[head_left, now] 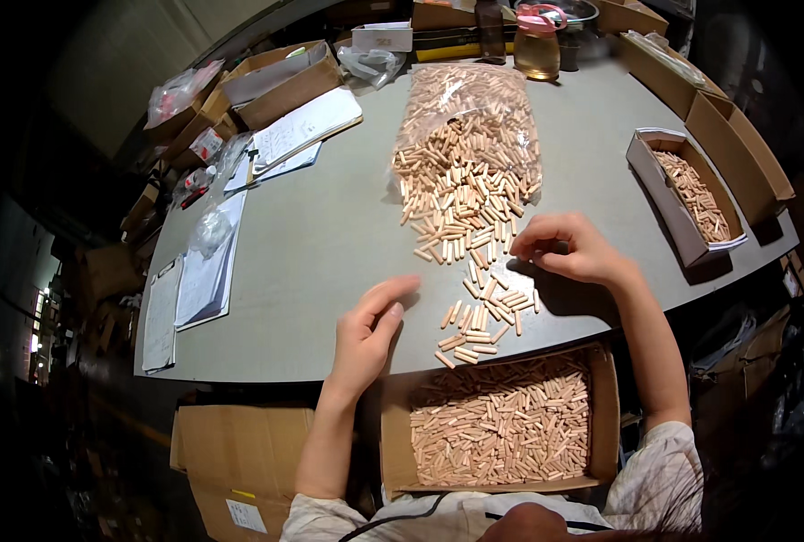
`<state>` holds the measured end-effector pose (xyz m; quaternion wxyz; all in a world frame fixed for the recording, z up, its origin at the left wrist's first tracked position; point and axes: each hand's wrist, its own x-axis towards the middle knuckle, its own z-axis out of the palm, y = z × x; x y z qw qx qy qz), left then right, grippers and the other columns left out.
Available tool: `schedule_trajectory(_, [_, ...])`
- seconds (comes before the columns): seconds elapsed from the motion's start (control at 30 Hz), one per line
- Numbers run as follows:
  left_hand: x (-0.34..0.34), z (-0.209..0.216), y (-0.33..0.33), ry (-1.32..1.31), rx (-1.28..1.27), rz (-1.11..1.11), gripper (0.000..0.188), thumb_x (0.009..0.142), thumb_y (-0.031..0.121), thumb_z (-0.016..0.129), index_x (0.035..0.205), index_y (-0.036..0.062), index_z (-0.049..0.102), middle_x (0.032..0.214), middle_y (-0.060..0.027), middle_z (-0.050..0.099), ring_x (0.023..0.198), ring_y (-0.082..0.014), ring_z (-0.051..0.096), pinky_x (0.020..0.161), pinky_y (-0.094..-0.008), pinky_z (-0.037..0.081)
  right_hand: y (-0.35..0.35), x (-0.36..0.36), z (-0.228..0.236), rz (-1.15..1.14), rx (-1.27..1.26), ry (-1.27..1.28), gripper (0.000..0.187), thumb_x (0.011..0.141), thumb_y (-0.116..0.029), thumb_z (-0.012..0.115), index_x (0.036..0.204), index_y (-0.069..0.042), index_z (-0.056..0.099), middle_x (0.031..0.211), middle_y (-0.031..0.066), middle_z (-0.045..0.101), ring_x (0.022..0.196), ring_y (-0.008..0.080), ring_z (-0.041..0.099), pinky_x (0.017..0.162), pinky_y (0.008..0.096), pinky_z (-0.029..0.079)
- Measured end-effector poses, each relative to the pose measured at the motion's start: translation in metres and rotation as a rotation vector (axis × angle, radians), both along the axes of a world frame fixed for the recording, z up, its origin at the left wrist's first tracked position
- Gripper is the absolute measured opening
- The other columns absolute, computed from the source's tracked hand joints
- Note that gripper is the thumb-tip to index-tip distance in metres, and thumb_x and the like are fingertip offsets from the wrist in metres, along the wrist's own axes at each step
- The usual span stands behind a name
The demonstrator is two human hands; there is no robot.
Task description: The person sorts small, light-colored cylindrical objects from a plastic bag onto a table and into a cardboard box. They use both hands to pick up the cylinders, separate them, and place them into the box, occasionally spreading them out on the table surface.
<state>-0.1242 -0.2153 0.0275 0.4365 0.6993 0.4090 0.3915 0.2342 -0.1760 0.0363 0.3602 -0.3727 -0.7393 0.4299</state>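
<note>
Short wooden dowel pins (pixel 469 194) spill from the mouth of a clear plastic bag (pixel 465 86) onto the grey table. A smaller loose group of dowel pins (pixel 487 312) lies toward the table's front edge. My left hand (pixel 366 330) is open just left of this group, fingers stretched out and holding nothing. At the right edge of the spilled pile is my right hand (pixel 573 251), its fingers bent and its thumb a little apart from them; no pin shows in it. Below the table edge, a cardboard box (pixel 606 415) holds many more pins.
A narrow box (pixel 655 185) of pins stands at the right beside an open cardboard box (pixel 740 154). Clipboards and papers (pixel 208 262) lie along the left. At the back are a jug with a pink lid (pixel 537 54) and a brown bottle (pixel 489 32). Another carton (pixel 239 452) stands at lower left.
</note>
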Motion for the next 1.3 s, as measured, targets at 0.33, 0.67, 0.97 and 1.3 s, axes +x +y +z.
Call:
schedule_trajectory(0.33, [0.012, 0.0, -0.007, 0.361, 0.422, 0.04, 0.029, 0.094, 0.004, 0.068, 0.122, 0.003, 0.075, 0.136, -0.0148, 0.07, 0.133, -0.0347, 0.061, 0.113, -0.0441, 0.046, -0.013, -0.02, 0.027, 0.183, 0.031, -0.111, 0.016, 0.089, -0.018, 0.079, 0.097, -0.004, 0.08, 0.093, 0.0068, 0.072, 0.092, 0.0216, 0.067, 0.082, 0.0361, 0.052])
schedule_trajectory(0.67, [0.019, -0.001, -0.006, 0.476, 0.471, 0.13, 0.043, 0.096, 0.011, 0.07, 0.137, 0.001, 0.061, 0.144, -0.0172, 0.062, 0.137, -0.0378, 0.055, 0.116, -0.047, 0.042, -0.019, -0.061, -0.001, 0.109, 0.607, -0.332, 0.03, 0.087, -0.038, 0.083, 0.093, -0.014, 0.068, 0.097, 0.0054, 0.059, 0.1, 0.0298, 0.055, 0.09, 0.0427, 0.042])
schedule_trajectory(0.97, [0.021, -0.002, -0.008, 0.522, 0.515, 0.132, 0.042, 0.095, 0.01, 0.07, 0.136, 0.0006, 0.062, 0.143, -0.0167, 0.062, 0.136, -0.0381, 0.055, 0.114, -0.047, 0.043, -0.019, -0.056, 0.0, 0.089, 0.591, -0.334, 0.024, 0.085, -0.029, 0.083, 0.097, -0.014, 0.069, 0.1, 0.0056, 0.06, 0.108, 0.0301, 0.055, 0.101, 0.0452, 0.039])
schedule_trajectory(1.3, [0.021, -0.001, -0.008, 0.51, 0.516, 0.138, 0.042, 0.095, 0.01, 0.071, 0.135, -0.0003, 0.063, 0.143, -0.0171, 0.063, 0.135, -0.0383, 0.057, 0.113, -0.0469, 0.044, -0.02, -0.052, 0.005, 0.143, 0.639, -0.286, 0.02, 0.076, -0.004, 0.073, 0.094, -0.013, 0.071, 0.097, 0.0039, 0.06, 0.107, 0.0276, 0.057, 0.107, 0.0458, 0.039])
